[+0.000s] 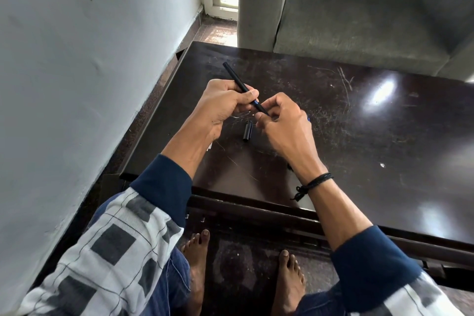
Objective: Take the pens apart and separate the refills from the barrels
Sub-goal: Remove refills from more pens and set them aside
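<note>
While left hand grips pen | right hand pinches its tip

The slim black pen slants above the table, rear end up and away, with a blue band near its tip. The left hand grips the barrel and the right hand pinches the tip. A black cap lies on the table just below.
</note>
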### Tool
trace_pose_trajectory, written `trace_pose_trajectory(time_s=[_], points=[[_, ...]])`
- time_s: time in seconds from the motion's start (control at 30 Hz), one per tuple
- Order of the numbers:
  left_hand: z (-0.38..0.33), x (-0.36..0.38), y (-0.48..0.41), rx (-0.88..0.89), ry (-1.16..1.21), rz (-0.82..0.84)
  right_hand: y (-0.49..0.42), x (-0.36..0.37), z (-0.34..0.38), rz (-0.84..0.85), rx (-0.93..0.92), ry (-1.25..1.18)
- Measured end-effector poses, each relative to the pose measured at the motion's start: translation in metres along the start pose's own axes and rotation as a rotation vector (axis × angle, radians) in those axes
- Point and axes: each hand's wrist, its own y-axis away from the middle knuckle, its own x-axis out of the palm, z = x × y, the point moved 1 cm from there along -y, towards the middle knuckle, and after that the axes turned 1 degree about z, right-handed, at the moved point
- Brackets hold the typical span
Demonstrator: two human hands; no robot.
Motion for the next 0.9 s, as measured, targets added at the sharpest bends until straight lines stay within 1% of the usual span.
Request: trace_pose_trajectory(time_s=[0.23,0.53,0.9], points=[[-0.0005,-0.0013,-0.0014,0.001,0.001,0.004,0.0008,0.0029,0.0013,0.007,-0.013,-0.041],[0.0014,-0.0011,-0.0023,-0.007,0.003,0.003,0.001,-0.0043,0.0032,-0.052,0.003,0.015],[-0.0004,-0.0021,-0.0011,-0.005,0.016,-0.006,0.0001,-0.0037,0.0043,-0.026,0.013,-0.035]])
